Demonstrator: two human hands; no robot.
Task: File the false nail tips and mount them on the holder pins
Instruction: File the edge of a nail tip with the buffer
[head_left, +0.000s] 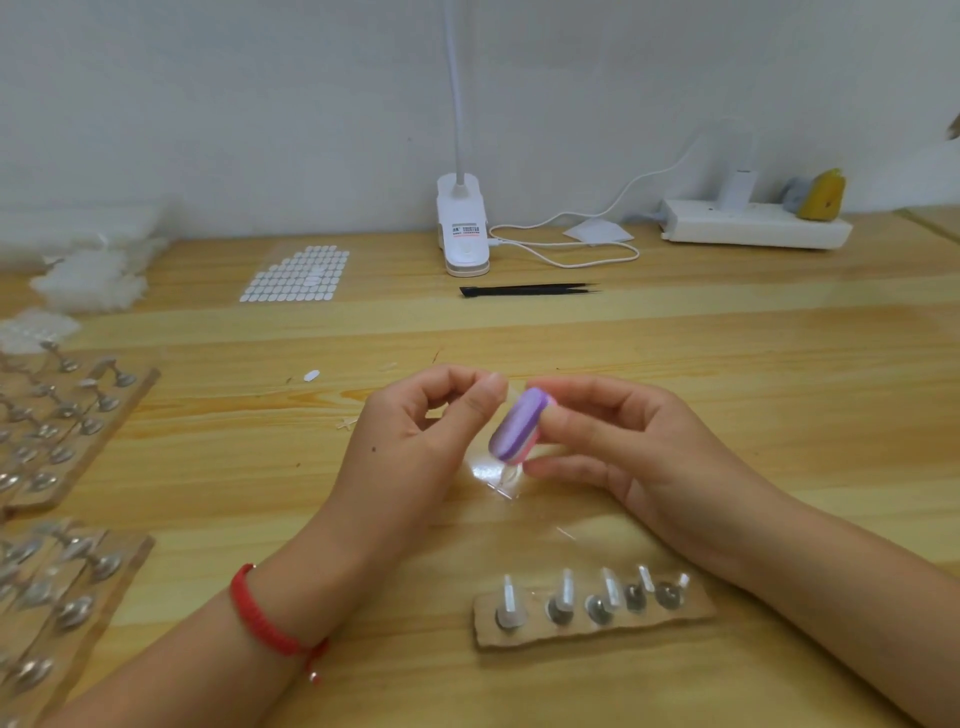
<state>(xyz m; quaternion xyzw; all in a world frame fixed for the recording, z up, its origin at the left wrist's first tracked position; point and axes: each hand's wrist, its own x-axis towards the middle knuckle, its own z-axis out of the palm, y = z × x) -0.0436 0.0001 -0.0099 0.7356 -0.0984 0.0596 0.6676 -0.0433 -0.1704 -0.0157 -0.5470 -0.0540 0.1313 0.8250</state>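
Observation:
My left hand pinches a small clear false nail tip between thumb and forefinger. My right hand grips a short purple and pink nail file, held against the tip above the table. In front of my wrists lies a cardboard strip holder with several upright pins; clear tips sit on the pins. A small clear plastic bag lies under the file.
Cardboard boards with many pins lie at the left edge. Black tweezers, a sheet of white adhesive dots, a white clip lamp with its cable, a power strip and a pile of clear tips sit farther back.

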